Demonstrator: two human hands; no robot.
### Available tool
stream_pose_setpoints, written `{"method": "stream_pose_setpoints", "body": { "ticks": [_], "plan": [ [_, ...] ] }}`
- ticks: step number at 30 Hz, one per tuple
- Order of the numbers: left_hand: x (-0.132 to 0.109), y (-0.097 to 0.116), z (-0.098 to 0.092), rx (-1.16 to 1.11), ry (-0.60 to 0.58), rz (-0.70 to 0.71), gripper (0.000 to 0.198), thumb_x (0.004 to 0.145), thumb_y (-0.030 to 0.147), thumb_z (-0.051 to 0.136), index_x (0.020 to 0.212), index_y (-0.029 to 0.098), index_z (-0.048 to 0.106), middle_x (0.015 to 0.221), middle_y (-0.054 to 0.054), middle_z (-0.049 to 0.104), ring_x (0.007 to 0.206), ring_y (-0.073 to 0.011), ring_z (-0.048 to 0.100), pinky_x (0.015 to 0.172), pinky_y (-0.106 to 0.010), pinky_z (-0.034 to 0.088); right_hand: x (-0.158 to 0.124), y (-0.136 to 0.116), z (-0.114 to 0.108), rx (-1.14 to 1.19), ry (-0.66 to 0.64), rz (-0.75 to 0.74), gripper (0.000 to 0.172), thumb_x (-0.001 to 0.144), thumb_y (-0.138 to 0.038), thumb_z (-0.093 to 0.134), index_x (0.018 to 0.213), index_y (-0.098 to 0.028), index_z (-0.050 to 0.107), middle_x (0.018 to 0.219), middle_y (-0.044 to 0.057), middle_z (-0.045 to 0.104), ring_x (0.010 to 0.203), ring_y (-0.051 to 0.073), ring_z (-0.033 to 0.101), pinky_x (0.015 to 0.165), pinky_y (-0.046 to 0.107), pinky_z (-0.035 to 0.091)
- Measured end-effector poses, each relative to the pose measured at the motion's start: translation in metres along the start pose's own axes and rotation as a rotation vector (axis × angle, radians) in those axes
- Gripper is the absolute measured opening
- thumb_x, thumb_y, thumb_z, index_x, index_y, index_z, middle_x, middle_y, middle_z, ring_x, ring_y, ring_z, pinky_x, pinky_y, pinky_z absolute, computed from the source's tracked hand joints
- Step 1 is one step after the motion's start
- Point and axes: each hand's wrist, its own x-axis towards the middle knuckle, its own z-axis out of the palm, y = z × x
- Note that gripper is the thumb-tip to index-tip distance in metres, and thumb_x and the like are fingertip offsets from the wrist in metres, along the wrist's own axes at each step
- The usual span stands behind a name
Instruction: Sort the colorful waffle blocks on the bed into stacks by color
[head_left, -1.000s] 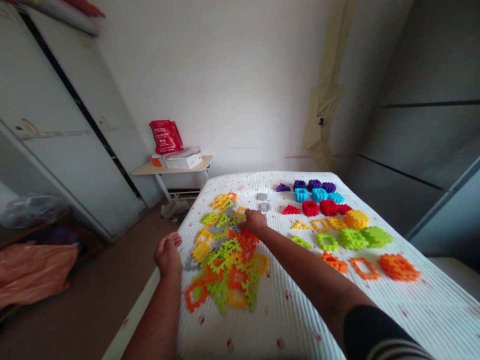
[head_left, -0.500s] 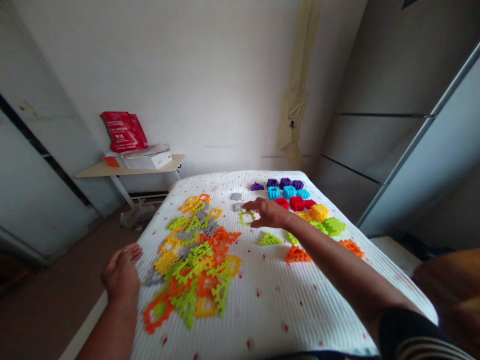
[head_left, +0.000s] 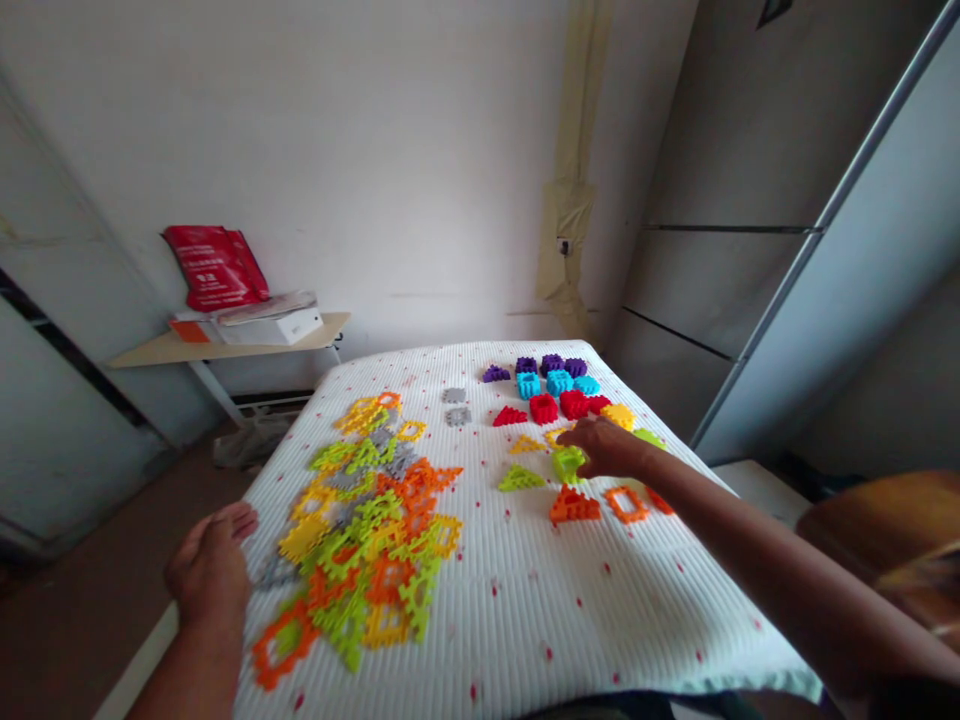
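My right hand (head_left: 607, 447) is over the right-hand rows, with finger and thumb at a lime green square interlocking piece (head_left: 568, 464). This piece sits on or among other lime pieces; the hand partly hides the contact. A yellow frame piece (head_left: 556, 437) shows just beyond the fingertips. Nearby lie a lime triangle (head_left: 521, 478), a yellow triangle (head_left: 527, 444) and an orange triangle stack (head_left: 574, 504). My left hand (head_left: 214, 565) hovers at the bed's left edge, open with loosely bent fingers and nothing visible in it, beside a mixed pile of interlocking pieces (head_left: 379, 530).
Two grey squares (head_left: 455, 396) lie in the middle of the white quilted bed cover (head_left: 525, 620). Purple (head_left: 553, 364), turquoise (head_left: 559, 382) and red (head_left: 544, 408) stacks form rows behind my right hand. A side table (head_left: 150, 345) holds a red bag (head_left: 215, 268) and a white box (head_left: 270, 322).
My right hand has moved right from beside the grey squares to the lime row. The lime square frame has left its spot by the grey squares. The view has turned slightly right.
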Motion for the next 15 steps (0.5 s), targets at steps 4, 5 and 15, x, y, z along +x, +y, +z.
{"method": "stream_pose_setpoints", "body": {
  "ticks": [4, 5, 15],
  "plan": [
    [-0.0023, 0.0064, 0.0009, -0.078, 0.03, -0.13, 0.023, 0.055, 0.031, 0.052, 0.071, 0.015, 0.058, 0.063, 0.001, 0.059, 0.058, -0.0147, 0.056, 0.064, -0.034, 0.049, -0.0009, 0.0011, -0.0001, -0.034, -0.006, -0.006, 0.054, 0.066, -0.029, 0.074, 0.118, -0.023, 0.061, 0.105, 0.01, 0.066, 0.097, 0.027, 0.059, 0.087, 0.038, 0.04],
    [-0.0025, 0.0072, 0.0013, -0.08, 0.029, -0.129, 0.023, 0.056, 0.031, 0.052, 0.071, 0.015, 0.057, 0.063, 0.001, 0.058, 0.058, -0.0145, 0.055, 0.064, -0.034, 0.049, -0.0011, 0.0013, 0.0001, -0.041, -0.006, -0.004, 0.054, 0.066, -0.029, 0.073, 0.118, -0.023, 0.061, 0.105, 0.01, 0.066, 0.097, 0.027, 0.059, 0.086, 0.038, 0.039],
    [-0.0036, 0.004, 0.0, -0.048, 0.021, -0.085, 0.024, 0.061, 0.032, 0.051, 0.074, 0.014, 0.059, 0.067, -0.001, 0.061, 0.061, -0.014, 0.058, 0.065, -0.031, 0.05, 0.0014, 0.0011, 0.0092, -0.07, -0.021, -0.008, 0.049, 0.066, -0.024, 0.071, 0.114, -0.022, 0.063, 0.101, 0.01, 0.067, 0.096, 0.028, 0.06, 0.087, 0.042, 0.039]
  ]
}}
